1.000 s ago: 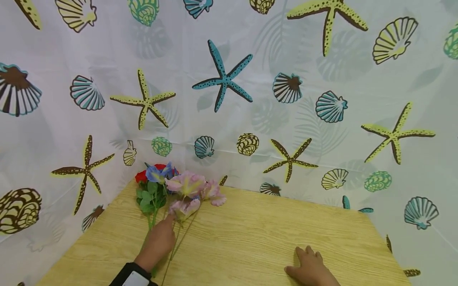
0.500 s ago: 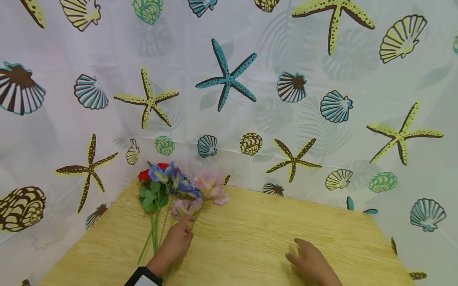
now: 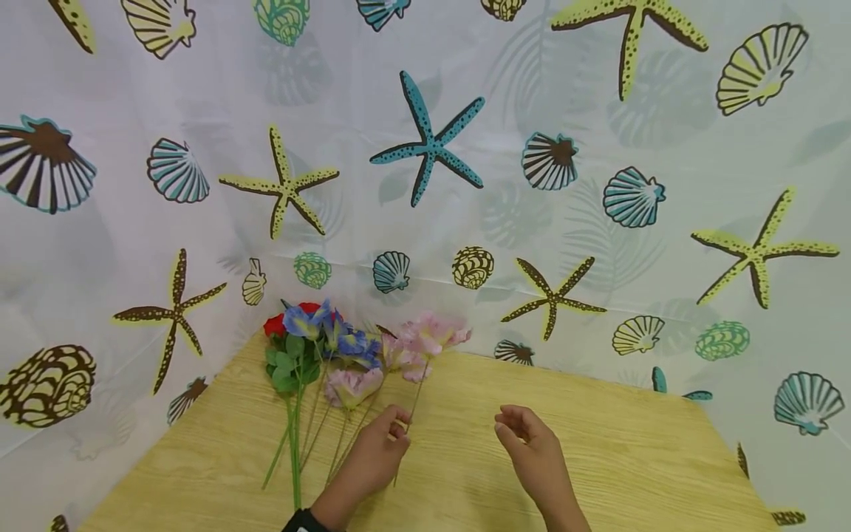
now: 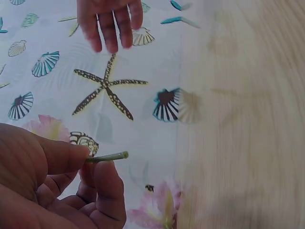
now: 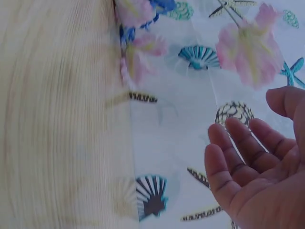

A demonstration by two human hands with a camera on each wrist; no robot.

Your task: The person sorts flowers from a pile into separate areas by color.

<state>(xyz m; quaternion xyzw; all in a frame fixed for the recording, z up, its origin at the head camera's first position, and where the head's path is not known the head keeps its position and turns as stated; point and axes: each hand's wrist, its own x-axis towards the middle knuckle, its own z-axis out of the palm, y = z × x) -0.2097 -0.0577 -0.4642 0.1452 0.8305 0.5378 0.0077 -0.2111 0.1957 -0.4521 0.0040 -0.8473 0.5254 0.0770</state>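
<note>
Pink flower (image 3: 433, 334): an open bloom with ruffled pale-pink petals, streaked yellow toward the middle in the right wrist view.
Stem (image 3: 417, 395): thin and nearly straight, its blunt greenish end poking out past the fingertips in the left wrist view.
Pose: tilted, bloom uppermost and leaning right, stem pinched in the left hand's (image 3: 374, 449) grip.
Place: over the desk (image 3: 631, 451), bloom at its far edge in the head view.

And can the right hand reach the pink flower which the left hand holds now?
Probably yes: the right hand looks empty, and nothing visible stands between it and the pink flower whose stem the left hand pinches.
</note>
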